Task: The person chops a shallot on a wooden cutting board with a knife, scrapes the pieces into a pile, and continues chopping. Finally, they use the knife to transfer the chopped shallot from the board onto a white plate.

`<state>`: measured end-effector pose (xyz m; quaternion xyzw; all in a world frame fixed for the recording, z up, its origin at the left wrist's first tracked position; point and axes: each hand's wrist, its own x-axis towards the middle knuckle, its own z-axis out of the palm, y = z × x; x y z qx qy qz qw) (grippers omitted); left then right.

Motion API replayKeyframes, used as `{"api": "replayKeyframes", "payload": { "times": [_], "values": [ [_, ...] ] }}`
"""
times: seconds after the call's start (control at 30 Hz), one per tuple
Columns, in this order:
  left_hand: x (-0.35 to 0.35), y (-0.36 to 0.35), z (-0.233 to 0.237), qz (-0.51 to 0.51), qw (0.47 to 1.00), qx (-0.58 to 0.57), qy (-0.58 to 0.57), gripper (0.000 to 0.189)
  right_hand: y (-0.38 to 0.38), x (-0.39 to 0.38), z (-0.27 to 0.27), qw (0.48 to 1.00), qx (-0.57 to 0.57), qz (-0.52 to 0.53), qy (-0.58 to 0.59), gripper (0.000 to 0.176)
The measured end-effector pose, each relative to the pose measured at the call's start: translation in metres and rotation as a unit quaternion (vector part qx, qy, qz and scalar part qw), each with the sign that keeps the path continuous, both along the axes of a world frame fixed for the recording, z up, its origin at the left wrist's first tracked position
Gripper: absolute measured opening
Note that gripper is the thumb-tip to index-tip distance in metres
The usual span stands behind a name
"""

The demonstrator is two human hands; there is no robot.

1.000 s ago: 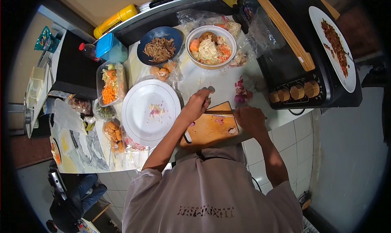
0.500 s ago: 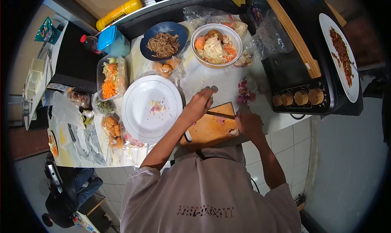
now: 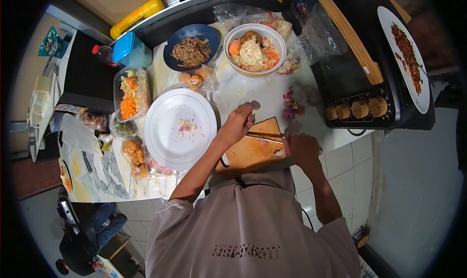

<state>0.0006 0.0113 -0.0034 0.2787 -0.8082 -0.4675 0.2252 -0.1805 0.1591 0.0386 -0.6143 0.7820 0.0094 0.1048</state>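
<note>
My right hand (image 3: 302, 150) is wrapped round the handle of a knife (image 3: 265, 136), whose blade points left across a wooden cutting board (image 3: 238, 156). My left hand (image 3: 237, 125) is at the blade's tip end with its fingers curled against it; the exact contact is partly hidden. Small purplish chopped pieces, like shallot, lie by the blade, and a pale piece (image 3: 278, 153) sits at the board's right side. Beyond the board are purple peelings (image 3: 292, 105). Left of my left hand stands a white plate (image 3: 160, 149) with a small heap of chopped bits (image 3: 186, 127).
At the back are a blue bowl (image 3: 169, 54) of brown strips and a white bowl (image 3: 281, 42) of mixed food. Left stands a plastic container (image 3: 144, 93) of cut vegetables. A black stove (image 3: 360, 95) with wooden knobs occupies the right. Another person (image 3: 80, 244) sits lower left.
The knife's handle end has dropped slightly towards me with my right hand, and the blade has turned a little, catching light. My left hand stays at the tip. The whole view has shifted slightly.
</note>
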Motion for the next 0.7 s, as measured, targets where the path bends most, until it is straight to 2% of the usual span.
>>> {"api": "replayKeyframes", "payload": {
  "times": [0.1, 0.27, 0.33, 0.47, 0.57, 0.63, 0.7],
  "values": [
    [0.002, 0.000, 0.002, -0.001, 1.000, 0.025, -0.010, 0.042, 0.007, 0.004, 0.001, 1.000, 0.024, -0.004, 0.008, 0.034],
    [-0.003, 0.000, -0.007, -0.013, 1.000, -0.009, 0.006, 0.040, 0.023, 0.004, -0.039, 0.998, -0.014, -0.018, -0.057, 0.031],
    [-0.007, -0.001, -0.008, -0.015, 0.994, -0.104, 0.014, 0.040, 0.017, 0.003, -0.032, 0.998, -0.011, -0.008, -0.061, 0.030],
    [-0.005, -0.001, 0.001, -0.022, 0.999, -0.026, -0.011, 0.042, 0.020, 0.010, -0.015, 0.998, -0.011, -0.039, -0.038, 0.030],
    [-0.002, 0.000, 0.003, -0.029, 0.999, -0.036, -0.018, 0.044, 0.028, 0.018, -0.042, 0.994, 0.010, -0.089, -0.063, 0.031],
    [-0.007, -0.001, -0.001, -0.028, 0.996, -0.088, -0.003, 0.044, 0.025, 0.016, -0.030, 0.997, -0.025, -0.052, -0.060, 0.032],
    [-0.004, -0.002, -0.002, -0.029, 0.997, -0.071, -0.001, 0.044, 0.025, 0.020, -0.017, 0.996, -0.056, -0.020, -0.064, 0.032]
  ]
}}
